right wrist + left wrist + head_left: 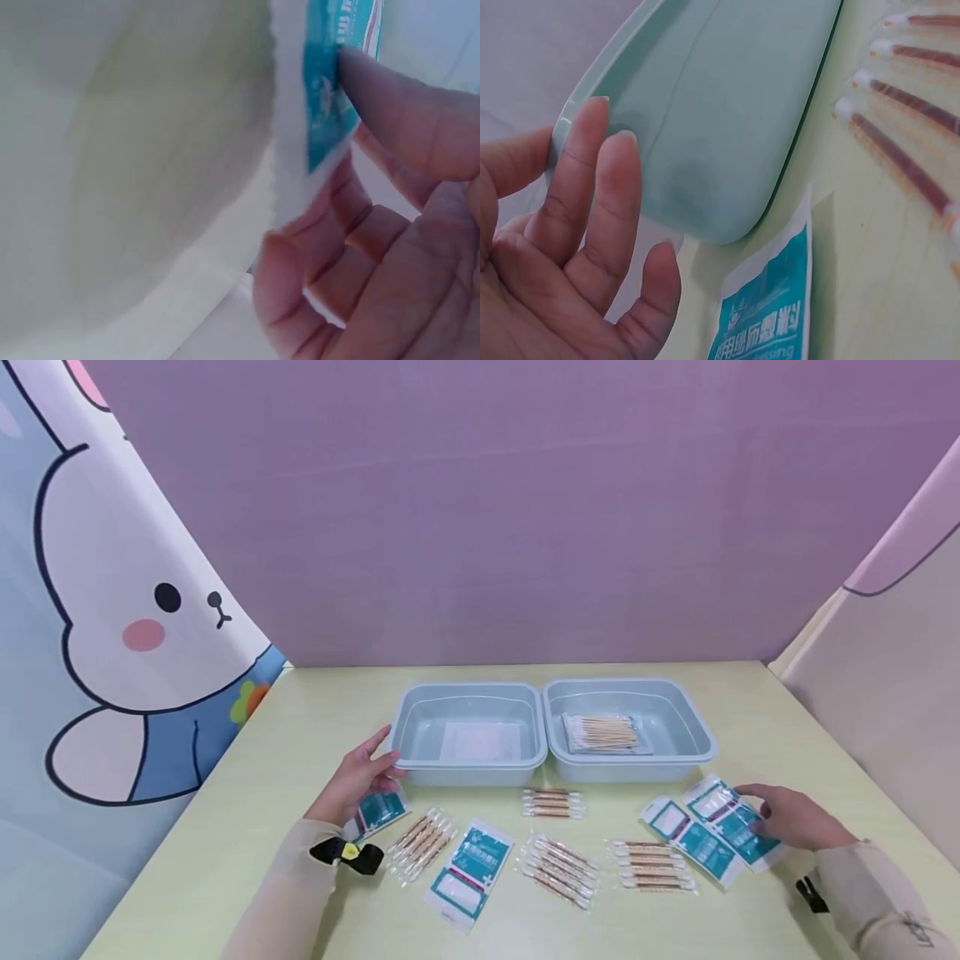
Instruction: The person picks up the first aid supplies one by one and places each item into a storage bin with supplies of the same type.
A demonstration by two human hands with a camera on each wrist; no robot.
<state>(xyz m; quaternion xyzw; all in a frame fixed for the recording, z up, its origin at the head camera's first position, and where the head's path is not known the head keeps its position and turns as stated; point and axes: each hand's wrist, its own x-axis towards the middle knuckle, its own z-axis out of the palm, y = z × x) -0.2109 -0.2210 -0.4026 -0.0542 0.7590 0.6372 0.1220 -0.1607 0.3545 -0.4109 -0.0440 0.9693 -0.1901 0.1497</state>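
My left hand (363, 777) touches the left front corner of a light blue plastic tub (465, 775), its fingers fairly straight at the rim. Below that palm lies a teal and white dressing packet (382, 811), partly covered by the hand. On the right side, my right hand (797, 818) pinches the edge of another dressing packet (738, 828) between thumb and fingers. In the right wrist view this packet (324, 97) is tilted up on its side. One more dressing packet (697, 843) lies close beside it, slightly overlapped.
A second blue tub (630, 768) adjoins the first and holds a pack of wooden cotton swabs (606, 734). Clear packs of brown-stemmed swabs (558, 870) and a dressing packet (471, 874) are spread across the table front. A purple cloth wall (487, 527) rises behind.
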